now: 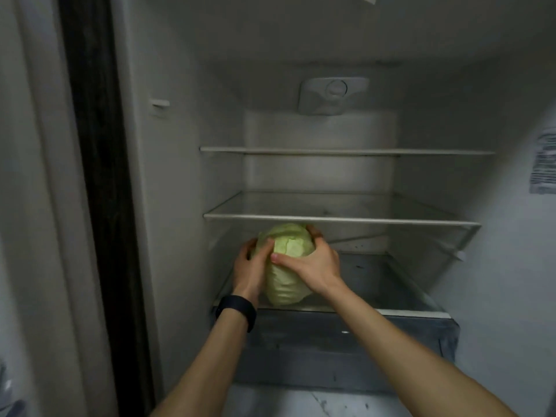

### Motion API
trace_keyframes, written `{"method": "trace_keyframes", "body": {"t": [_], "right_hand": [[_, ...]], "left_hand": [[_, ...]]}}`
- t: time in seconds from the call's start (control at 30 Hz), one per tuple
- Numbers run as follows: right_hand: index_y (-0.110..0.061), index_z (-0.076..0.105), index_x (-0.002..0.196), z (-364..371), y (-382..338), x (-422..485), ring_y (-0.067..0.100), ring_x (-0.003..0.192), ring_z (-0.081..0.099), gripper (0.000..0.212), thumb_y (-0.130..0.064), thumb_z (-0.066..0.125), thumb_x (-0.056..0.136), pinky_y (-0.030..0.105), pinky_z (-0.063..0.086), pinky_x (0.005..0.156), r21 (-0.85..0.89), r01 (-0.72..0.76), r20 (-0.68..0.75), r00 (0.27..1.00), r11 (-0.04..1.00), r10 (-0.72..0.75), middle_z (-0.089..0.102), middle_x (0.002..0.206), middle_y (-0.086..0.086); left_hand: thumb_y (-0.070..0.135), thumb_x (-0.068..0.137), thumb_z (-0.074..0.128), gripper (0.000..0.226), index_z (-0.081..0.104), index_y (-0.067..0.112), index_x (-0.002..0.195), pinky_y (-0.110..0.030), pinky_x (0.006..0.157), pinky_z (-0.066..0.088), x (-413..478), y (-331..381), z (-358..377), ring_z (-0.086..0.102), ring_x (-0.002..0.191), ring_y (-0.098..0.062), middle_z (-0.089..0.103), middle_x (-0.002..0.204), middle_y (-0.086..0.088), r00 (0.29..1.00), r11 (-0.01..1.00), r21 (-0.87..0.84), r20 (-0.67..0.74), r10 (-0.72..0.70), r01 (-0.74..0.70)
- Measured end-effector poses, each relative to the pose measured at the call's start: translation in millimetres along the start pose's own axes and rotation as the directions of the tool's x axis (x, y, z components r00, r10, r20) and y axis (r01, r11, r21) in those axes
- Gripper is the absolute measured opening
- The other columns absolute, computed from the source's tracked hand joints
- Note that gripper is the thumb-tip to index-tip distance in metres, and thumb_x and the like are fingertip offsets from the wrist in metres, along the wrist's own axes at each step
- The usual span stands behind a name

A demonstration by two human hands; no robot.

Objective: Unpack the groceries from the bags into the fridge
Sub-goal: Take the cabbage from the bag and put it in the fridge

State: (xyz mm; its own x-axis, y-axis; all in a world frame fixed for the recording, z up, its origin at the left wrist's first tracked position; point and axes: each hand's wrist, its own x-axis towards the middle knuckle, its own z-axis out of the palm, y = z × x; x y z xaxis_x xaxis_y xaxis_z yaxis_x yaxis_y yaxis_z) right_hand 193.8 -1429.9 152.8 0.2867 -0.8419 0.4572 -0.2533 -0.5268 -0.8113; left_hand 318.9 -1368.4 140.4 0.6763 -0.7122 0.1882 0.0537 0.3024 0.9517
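Note:
A pale green cabbage (285, 272) is inside the open fridge, at the left front of the lowest glass shelf (391, 284). Both my hands grip it. My left hand (251, 269), with a black band on the wrist, holds its left side. My right hand (313, 263) wraps over its top and right side. Whether the cabbage rests on the shelf or hangs just above it I cannot tell. No bags are in view.
Two more glass shelves, a middle shelf (340, 219) and an upper shelf (346, 152), carry nothing. A grey drawer (346, 347) sits under the lowest shelf. A thermostat dial (334, 94) is on the back wall. The fridge's left side wall (168, 206) stands close to the cabbage.

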Motion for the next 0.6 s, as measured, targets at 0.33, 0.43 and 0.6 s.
{"method": "trace_keyframes", "body": {"t": [0.33, 0.43, 0.6], "right_hand": [[-0.031, 0.065, 0.077, 49.5, 18.8, 75.4, -0.017, 0.061, 0.059, 0.04, -0.044, 0.096, 0.055, 0.003, 0.047, 0.057, 0.043, -0.074, 0.095, 0.993, 0.996, 0.07, 0.07, 0.078, -0.017], [-0.032, 0.066, 0.09, 51.4, 19.3, 81.3, -0.012, 0.07, 0.062, 0.047, -0.053, 0.093, 0.057, 0.007, 0.047, 0.063, 0.012, -0.043, 0.136, 0.99, 0.999, 0.041, 0.07, 0.09, -0.015], [-0.029, 0.056, 0.128, 48.1, 18.1, 77.9, 0.014, 0.108, 0.063, 0.089, -0.073, 0.081, 0.055, 0.029, 0.052, 0.093, -0.084, 0.001, 0.186, 0.983, 0.996, 0.014, 0.06, 0.124, -0.008]], "left_hand": [[0.038, 0.092, 0.065, 0.027, 0.062, 0.021, 0.112, -0.038, 0.086, 0.056, 73.8, -22.1, 1.8, 0.069, 0.095, -0.022, 0.071, 0.107, -0.004, 0.995, 0.996, 0.012, -0.043, -0.093, 0.094], [0.039, 0.094, 0.061, 0.024, 0.061, 0.021, 0.111, -0.031, 0.075, 0.054, 77.1, -24.1, 4.2, 0.069, 0.091, -0.019, 0.07, 0.101, 0.0, 0.994, 0.997, 0.006, -0.079, -0.072, 0.073], [0.051, 0.086, 0.064, 0.049, 0.063, 0.018, 0.124, -0.033, 0.082, 0.057, 72.3, -18.2, -2.3, 0.07, 0.095, -0.021, 0.072, 0.11, -0.004, 0.992, 0.992, 0.026, -0.029, -0.125, 0.126]]}}
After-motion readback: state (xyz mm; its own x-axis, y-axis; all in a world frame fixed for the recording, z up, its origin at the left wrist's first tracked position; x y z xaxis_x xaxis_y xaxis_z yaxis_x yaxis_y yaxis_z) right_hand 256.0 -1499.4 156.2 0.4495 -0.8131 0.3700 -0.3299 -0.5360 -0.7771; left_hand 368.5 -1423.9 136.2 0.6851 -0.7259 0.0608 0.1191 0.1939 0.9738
